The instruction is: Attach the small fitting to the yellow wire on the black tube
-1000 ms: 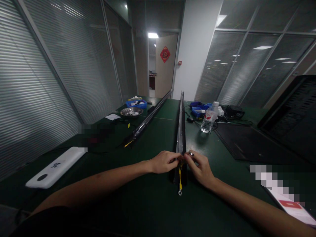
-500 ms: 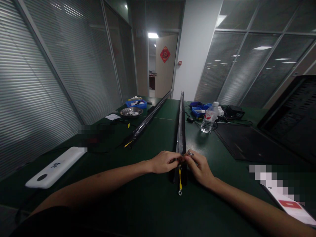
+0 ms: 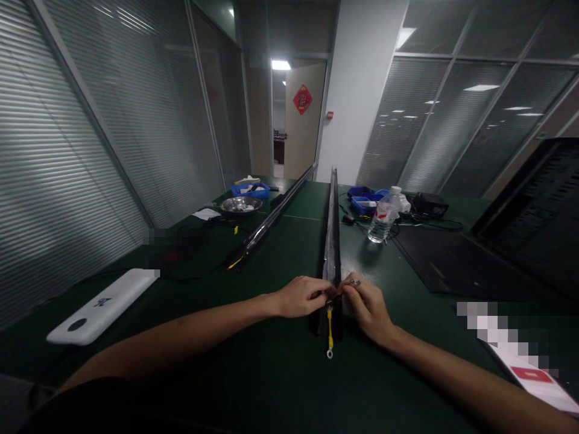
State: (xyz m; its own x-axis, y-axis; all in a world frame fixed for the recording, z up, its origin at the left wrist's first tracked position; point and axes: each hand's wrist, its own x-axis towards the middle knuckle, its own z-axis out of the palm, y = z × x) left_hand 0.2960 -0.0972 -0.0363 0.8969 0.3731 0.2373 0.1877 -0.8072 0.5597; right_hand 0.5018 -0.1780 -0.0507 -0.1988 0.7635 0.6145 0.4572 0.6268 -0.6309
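A long black rail (image 3: 332,229) lies lengthwise on the dark green table (image 3: 280,374), running away from me. From its near end hangs a yellow wire with a ring terminal (image 3: 330,337). My left hand (image 3: 299,296) grips the rail's near end from the left, fingers curled. My right hand (image 3: 367,304) pinches at the same spot from the right, with a small metal part at its fingertips that I cannot make out.
A second black rail (image 3: 271,220) lies to the left. A white flat device (image 3: 102,304) sits near left. A metal bowl (image 3: 240,205), blue bins (image 3: 251,190), and a water bottle (image 3: 382,218) stand farther back. A black panel (image 3: 456,262) lies right.
My right hand's fingers shifted slightly upward at the rail's end. Everything else stays as it was.
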